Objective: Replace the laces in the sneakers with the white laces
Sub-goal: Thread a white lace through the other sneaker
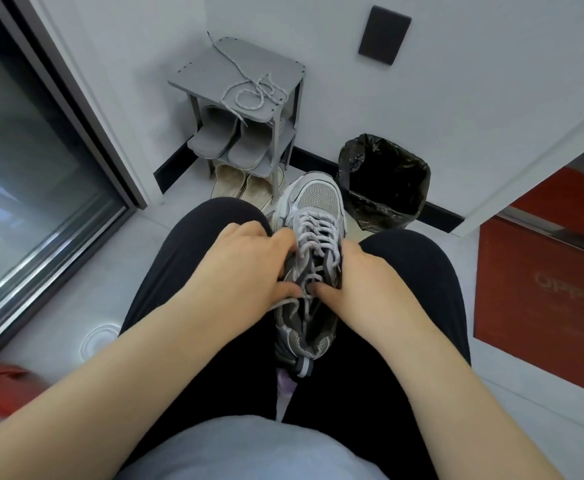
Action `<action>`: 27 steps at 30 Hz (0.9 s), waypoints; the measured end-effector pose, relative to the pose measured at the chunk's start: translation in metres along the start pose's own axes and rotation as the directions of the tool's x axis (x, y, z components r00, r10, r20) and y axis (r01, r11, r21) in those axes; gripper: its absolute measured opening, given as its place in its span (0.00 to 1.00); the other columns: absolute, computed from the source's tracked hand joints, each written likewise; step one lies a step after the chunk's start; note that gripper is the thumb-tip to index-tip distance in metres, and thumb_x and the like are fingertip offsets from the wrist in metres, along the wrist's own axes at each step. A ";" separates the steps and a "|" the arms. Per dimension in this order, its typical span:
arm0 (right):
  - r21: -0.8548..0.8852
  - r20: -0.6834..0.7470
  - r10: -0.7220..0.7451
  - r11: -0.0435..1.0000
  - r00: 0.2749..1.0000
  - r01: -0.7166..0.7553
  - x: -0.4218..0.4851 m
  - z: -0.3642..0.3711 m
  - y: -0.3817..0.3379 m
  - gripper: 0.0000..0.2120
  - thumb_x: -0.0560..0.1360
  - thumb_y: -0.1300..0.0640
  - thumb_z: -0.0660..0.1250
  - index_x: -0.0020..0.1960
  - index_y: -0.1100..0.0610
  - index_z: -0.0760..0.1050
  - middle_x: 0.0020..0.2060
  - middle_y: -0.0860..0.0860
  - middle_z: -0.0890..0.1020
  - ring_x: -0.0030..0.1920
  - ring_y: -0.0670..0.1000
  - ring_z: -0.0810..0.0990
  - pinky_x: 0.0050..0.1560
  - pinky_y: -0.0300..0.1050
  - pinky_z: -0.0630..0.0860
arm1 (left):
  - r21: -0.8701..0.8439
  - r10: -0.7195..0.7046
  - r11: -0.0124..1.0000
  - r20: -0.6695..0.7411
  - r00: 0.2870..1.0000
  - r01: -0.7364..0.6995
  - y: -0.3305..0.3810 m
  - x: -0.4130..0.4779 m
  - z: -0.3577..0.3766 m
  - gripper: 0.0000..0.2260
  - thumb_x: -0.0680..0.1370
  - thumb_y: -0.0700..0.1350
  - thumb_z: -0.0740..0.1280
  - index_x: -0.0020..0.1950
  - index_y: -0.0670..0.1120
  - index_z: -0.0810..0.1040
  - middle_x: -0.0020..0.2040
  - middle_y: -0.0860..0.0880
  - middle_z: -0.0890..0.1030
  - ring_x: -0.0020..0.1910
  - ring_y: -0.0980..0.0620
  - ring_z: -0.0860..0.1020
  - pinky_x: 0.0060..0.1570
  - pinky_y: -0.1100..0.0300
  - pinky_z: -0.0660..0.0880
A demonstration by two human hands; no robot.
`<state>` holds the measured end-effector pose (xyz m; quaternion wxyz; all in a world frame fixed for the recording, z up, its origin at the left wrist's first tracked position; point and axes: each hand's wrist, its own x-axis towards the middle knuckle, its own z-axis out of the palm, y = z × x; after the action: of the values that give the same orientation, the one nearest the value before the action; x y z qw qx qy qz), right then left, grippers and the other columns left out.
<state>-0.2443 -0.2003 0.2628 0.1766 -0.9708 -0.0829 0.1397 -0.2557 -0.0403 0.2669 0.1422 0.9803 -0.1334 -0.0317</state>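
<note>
Looking down from the head camera, the sneaker (313, 258) lies toe-forward between the person's knees, wedged in the gap of the black trousers (193, 306), its grey mesh toe pointing toward the wall (474, 81). White laces (315, 233) cross its eyelets from the toe up to the tongue, and one loose end trails out under the left thumb. The left hand (249, 265) curls round the sneaker's left side with its thumb pressed on the lace near the tongue; the right hand (363, 275) wraps the right side, fingers hidden behind the shoe and thumb tip set against the laces, almost touching the left thumb. Beyond the knees the pale floor (76, 306) runs to a white wall edged with a black baseboard (176, 168). A small grey shoe rack (214, 71) stands in the corner; a speckled lace (256, 93) lies tangled on its top shelf, grey slippers (228, 140) sit on the shelf below, and beige slippers (242, 183) rest on the floor under it. Just right of the rack is a bin (384, 181) lined with a black bag. A dark panel (384, 35) is fixed on the wall above. A glass door (24, 150) in a dark frame fills the left side, a red cabinet (543, 306) the right, and a blurred red object (3, 389) shows at the lower left.
</note>
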 end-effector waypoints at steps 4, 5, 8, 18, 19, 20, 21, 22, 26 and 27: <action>-0.073 0.074 -0.056 0.995 0.996 0.062 0.031 -0.007 0.007 0.09 0.73 0.54 0.63 0.49 0.58 0.71 0.43 0.54 0.79 0.45 0.57 0.77 0.38 0.45 0.68 | 0.209 0.053 0.977 -0.017 0.998 -0.048 0.005 0.019 0.009 0.17 0.74 0.59 0.63 0.54 0.49 0.67 0.46 0.54 0.77 0.53 0.51 0.70 0.54 0.58 0.62; -0.050 0.082 -0.053 0.997 0.995 0.057 0.040 -0.009 0.010 0.07 0.73 0.55 0.62 0.47 0.59 0.72 0.42 0.55 0.78 0.44 0.57 0.77 0.37 0.45 0.68 | 0.215 0.051 0.976 -0.015 0.999 -0.047 0.004 0.028 0.010 0.16 0.75 0.58 0.63 0.53 0.48 0.67 0.45 0.53 0.76 0.53 0.50 0.70 0.53 0.58 0.62; -0.005 0.138 0.027 1.000 0.990 -0.027 0.075 -0.012 0.024 0.05 0.72 0.58 0.62 0.43 0.59 0.74 0.36 0.54 0.77 0.40 0.57 0.75 0.33 0.44 0.67 | 0.186 0.013 0.982 0.053 0.998 -0.023 -0.002 0.063 0.018 0.16 0.75 0.54 0.64 0.57 0.47 0.70 0.48 0.49 0.78 0.54 0.48 0.73 0.52 0.57 0.64; 0.087 0.228 0.231 0.963 0.946 -0.256 0.207 0.077 0.118 0.11 0.73 0.63 0.60 0.53 0.61 0.76 0.49 0.63 0.80 0.51 0.62 0.77 0.43 0.44 0.68 | -0.237 -0.492 0.737 0.453 0.743 0.633 -0.087 0.177 0.120 0.16 0.77 0.46 0.63 0.62 0.40 0.70 0.61 0.40 0.75 0.59 0.40 0.73 0.60 0.51 0.71; 0.103 0.232 0.243 0.957 0.942 -0.272 0.218 0.094 0.126 0.13 0.74 0.63 0.60 0.57 0.61 0.76 0.53 0.63 0.80 0.54 0.62 0.77 0.46 0.45 0.69 | -0.219 -0.549 0.684 0.474 0.689 0.696 -0.095 0.179 0.132 0.16 0.76 0.44 0.62 0.61 0.38 0.71 0.60 0.39 0.75 0.59 0.40 0.74 0.59 0.52 0.71; 0.118 0.238 0.262 0.948 0.935 -0.296 0.228 0.109 0.132 0.15 0.75 0.62 0.60 0.60 0.60 0.75 0.56 0.62 0.79 0.56 0.61 0.76 0.49 0.45 0.70 | -0.188 -0.587 0.648 0.495 0.641 0.738 -0.102 0.181 0.144 0.16 0.76 0.44 0.62 0.60 0.37 0.71 0.59 0.37 0.76 0.58 0.39 0.74 0.57 0.52 0.71; 0.127 0.245 0.286 0.938 0.926 -0.324 0.238 0.124 0.136 0.17 0.75 0.62 0.59 0.63 0.58 0.74 0.58 0.61 0.79 0.58 0.61 0.76 0.52 0.45 0.71 | -0.162 -0.604 0.631 0.511 0.612 0.759 -0.105 0.182 0.156 0.16 0.76 0.44 0.62 0.60 0.36 0.72 0.59 0.37 0.76 0.57 0.38 0.74 0.55 0.52 0.71; 0.134 0.248 0.310 0.927 0.918 -0.349 0.247 0.139 0.139 0.18 0.76 0.61 0.59 0.65 0.57 0.72 0.59 0.60 0.78 0.59 0.61 0.75 0.53 0.46 0.71 | -0.145 -0.603 0.632 0.524 0.601 0.761 -0.105 0.184 0.164 0.16 0.76 0.45 0.62 0.59 0.37 0.71 0.58 0.38 0.76 0.57 0.38 0.74 0.54 0.52 0.71; 0.195 0.269 0.407 0.865 0.873 -0.463 0.270 0.188 0.142 0.22 0.78 0.61 0.57 0.71 0.52 0.66 0.62 0.60 0.77 0.60 0.62 0.75 0.55 0.48 0.71 | -0.141 -0.510 0.736 0.528 0.679 0.662 -0.096 0.197 0.181 0.16 0.76 0.45 0.62 0.62 0.41 0.68 0.58 0.41 0.76 0.57 0.40 0.74 0.55 0.52 0.72; 0.221 0.292 0.430 0.839 0.854 -0.498 0.272 0.199 0.143 0.23 0.78 0.60 0.57 0.73 0.52 0.63 0.63 0.60 0.76 0.61 0.62 0.74 0.55 0.48 0.71 | -0.139 -0.491 0.758 0.520 0.699 0.637 -0.095 0.198 0.183 0.17 0.76 0.46 0.62 0.63 0.42 0.67 0.58 0.41 0.76 0.57 0.41 0.74 0.55 0.52 0.72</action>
<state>-0.0308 -0.2114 -0.0337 0.2657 -0.9023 0.1573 0.3009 -0.0594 -0.0550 0.0598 0.2412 0.9023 0.1551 -0.3219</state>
